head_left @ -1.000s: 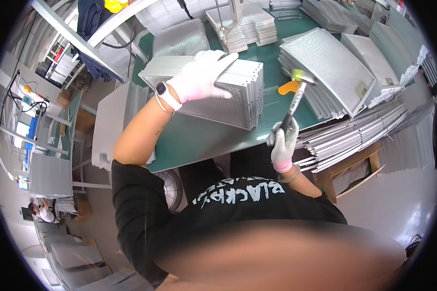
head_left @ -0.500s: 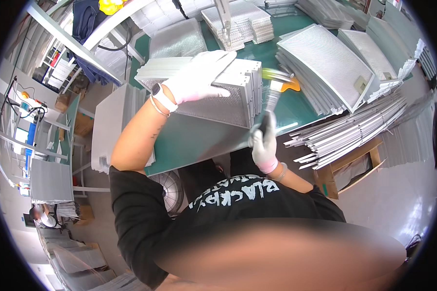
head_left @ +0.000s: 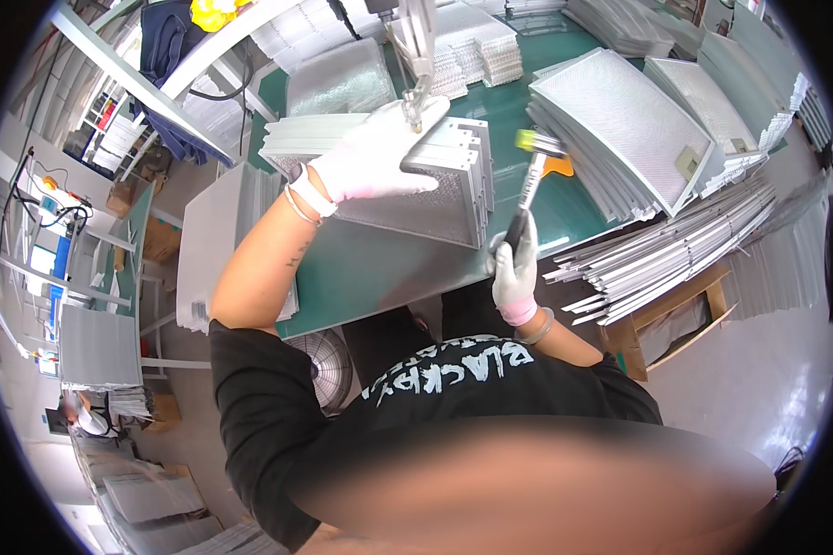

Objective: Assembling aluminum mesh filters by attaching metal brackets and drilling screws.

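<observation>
My left hand (head_left: 379, 153), in a white glove, lies on the upper edges of upright white-framed mesh panels (head_left: 416, 213), its fingers stretched out and thumb apart. These panels stand together as a leaning stack on the green-topped table (head_left: 342, 268). To their right, my gloved right hand (head_left: 518, 277) is closed round the black handle of a mallet (head_left: 531, 185). The mallet points away from me, its yellow-green-tipped head off the panels' right side. Beside the head shows an orange piece (head_left: 557, 166); whether it belongs to the mallet I cannot tell.
A metal fixture (head_left: 416, 55) hangs over the panels near my left fingers. More mesh panels (head_left: 620, 120) lie stacked at right, with thin frames (head_left: 657, 250) nearer me. Bubble-wrapped pieces (head_left: 338, 79) sit at the back. A floor fan (head_left: 324, 365) stands below the table edge.
The mallet has swung right, away from the panel stack, and my right hand has shifted slightly right. The panels' right end has moved a little left. The hanging fixture now reaches lower, over my left fingers.
</observation>
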The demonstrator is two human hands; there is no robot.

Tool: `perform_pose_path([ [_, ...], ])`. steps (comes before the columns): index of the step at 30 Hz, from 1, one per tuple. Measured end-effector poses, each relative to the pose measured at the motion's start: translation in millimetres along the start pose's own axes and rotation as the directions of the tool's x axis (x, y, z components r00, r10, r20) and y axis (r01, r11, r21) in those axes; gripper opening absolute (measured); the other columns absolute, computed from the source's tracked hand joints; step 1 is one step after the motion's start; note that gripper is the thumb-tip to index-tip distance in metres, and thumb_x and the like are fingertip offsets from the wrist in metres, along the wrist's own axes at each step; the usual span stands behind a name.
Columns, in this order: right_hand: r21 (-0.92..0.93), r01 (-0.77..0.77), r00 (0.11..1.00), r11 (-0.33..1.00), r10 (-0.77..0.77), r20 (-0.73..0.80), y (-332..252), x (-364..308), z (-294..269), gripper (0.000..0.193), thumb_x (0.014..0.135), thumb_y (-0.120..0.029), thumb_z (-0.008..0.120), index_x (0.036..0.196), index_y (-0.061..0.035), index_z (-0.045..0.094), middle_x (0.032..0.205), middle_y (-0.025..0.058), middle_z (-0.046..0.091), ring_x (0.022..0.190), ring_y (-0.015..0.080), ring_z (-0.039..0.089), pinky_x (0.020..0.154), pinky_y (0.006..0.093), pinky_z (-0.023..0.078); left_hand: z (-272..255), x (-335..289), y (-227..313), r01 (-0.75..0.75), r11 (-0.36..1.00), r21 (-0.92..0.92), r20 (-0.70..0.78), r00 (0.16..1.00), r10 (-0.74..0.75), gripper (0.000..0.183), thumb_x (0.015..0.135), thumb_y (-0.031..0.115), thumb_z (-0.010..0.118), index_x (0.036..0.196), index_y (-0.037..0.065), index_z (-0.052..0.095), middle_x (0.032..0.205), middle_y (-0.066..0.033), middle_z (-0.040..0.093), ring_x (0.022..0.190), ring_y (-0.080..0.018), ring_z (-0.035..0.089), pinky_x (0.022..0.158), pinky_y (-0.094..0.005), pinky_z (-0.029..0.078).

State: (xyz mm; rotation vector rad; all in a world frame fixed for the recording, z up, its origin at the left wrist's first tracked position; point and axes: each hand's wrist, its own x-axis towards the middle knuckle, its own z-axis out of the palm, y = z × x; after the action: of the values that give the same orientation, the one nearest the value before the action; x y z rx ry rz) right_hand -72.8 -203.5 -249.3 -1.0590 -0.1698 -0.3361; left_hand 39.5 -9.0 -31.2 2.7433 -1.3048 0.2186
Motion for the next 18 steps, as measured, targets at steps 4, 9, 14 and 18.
perform_pose_path([
  [4,0.053,0.077,0.985,0.996,-0.067,-0.161,-3.6,12.7,-4.9,0.066,0.099,-0.003,0.044,0.156,-0.0123,0.013,0.09,0.0058,0.052,0.058,0.0083,0.045,0.052,0.0227,0.043,-16.8,-15.9,-19.8,0.01,0.97,-0.243,0.027,1.0,-0.004,0.093,0.074,0.034,0.078,0.151,0.008,0.033,0.152,-0.0196,0.037,0.14,-0.0368,0.036,0.117,-0.0429,0.028],
  [9,-0.135,0.145,0.989,0.98,-0.144,0.023,-24.2,53.1,-12.3,0.124,0.06,-0.016,0.09,0.156,-0.0104,0.012,0.128,0.0124,0.049,0.065,0.0053,0.047,0.055,0.0187,0.042,-18.9,-68.8,-50.5,0.142,0.99,0.018,-0.002,0.99,-0.142,0.095,0.069,0.042,0.082,0.147,0.008,0.04,0.149,-0.0182,0.042,0.14,-0.0377,0.036,0.119,-0.0459,0.025],
  [14,-0.403,0.278,0.952,0.872,-0.193,0.238,-31.3,69.5,9.6,0.125,0.059,-0.017,0.091,0.154,0.0009,0.011,0.135,0.016,0.049,0.099,0.0191,0.062,0.087,0.0294,0.051,-29.0,-109.2,-71.6,0.245,0.967,0.065,-0.125,0.964,-0.236,0.106,0.061,0.038,0.089,0.148,0.007,0.038,0.151,-0.0162,0.039,0.142,-0.0353,0.033,0.119,-0.0443,0.024],
  [18,-0.423,0.245,0.96,0.872,-0.157,0.234,-31.3,70.1,28.4,0.11,0.064,-0.008,0.083,0.152,0.0037,0.017,0.131,0.0177,0.055,0.115,0.0203,0.058,0.096,0.0316,0.048,23.1,-159.3,-114.7,-0.087,0.738,-0.669,-0.678,0.478,-0.558,0.119,0.06,0.033,0.092,0.153,0.0,0.026,0.156,-0.0168,0.032,0.144,-0.0271,0.029,0.119,-0.04,0.023],
])
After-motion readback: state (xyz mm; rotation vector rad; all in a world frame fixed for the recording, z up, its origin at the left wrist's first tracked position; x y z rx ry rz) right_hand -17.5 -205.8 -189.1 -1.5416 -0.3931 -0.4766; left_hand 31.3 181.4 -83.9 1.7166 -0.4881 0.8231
